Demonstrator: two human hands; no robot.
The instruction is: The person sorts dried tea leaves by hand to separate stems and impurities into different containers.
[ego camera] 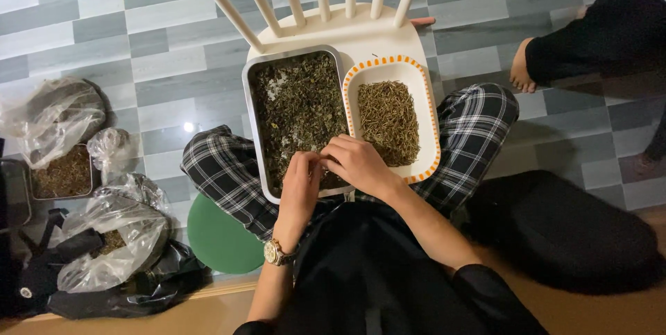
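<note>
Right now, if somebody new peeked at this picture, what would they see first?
Probably the two hands, left hand and right hand, close together over the near end of a metal tray full of dark dried leaves. Beside it, on the same white chair seat, sits a white dish with an orange-striped rim holding thin brown stems.

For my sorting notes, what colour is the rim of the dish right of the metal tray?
The dish is white with an orange-and-white striped rim, seen in the head view.

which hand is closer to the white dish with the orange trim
Right. The right hand rests at the near edge of the metal tray, right beside the white dish. The left hand sits farther left, over the tray's near end.
</note>
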